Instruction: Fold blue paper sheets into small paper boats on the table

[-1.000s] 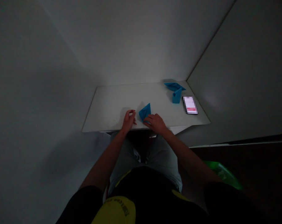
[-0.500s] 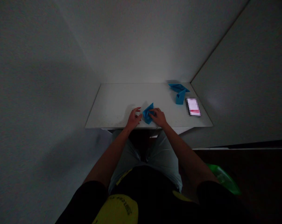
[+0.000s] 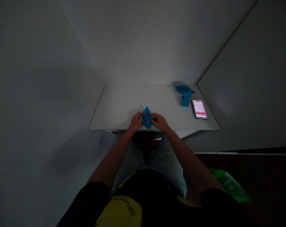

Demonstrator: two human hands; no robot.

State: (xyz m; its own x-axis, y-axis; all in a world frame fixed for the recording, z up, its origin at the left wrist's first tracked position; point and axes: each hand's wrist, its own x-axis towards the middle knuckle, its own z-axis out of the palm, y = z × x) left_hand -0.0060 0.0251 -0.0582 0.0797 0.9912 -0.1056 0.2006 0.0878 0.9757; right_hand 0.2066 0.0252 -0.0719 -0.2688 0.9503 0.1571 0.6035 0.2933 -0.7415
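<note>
Paper: you're holding one blue folded-paper shape (image 3: 147, 120) between both hands, near the front edge of one white table (image 3: 114, 110).
Left hand (image 3: 135, 123): you're pinching the paper's left side, fingers closed on it.
Right hand (image 3: 160, 122): you're pressing the paper's right side, fingers curled onto it.
Others: two blue paper folds, one flat (image 3: 183, 89), one upright (image 3: 185, 100), are sitting back right beside one phone (image 3: 199, 109).
Floor: one green plastic bag (image 3: 229, 186) is lying right.

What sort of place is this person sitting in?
Probably a small, plain room set up for desk work: a white table sits in a corner between bare pale walls, with folded blue paper and what looks like a phone on it.
</note>
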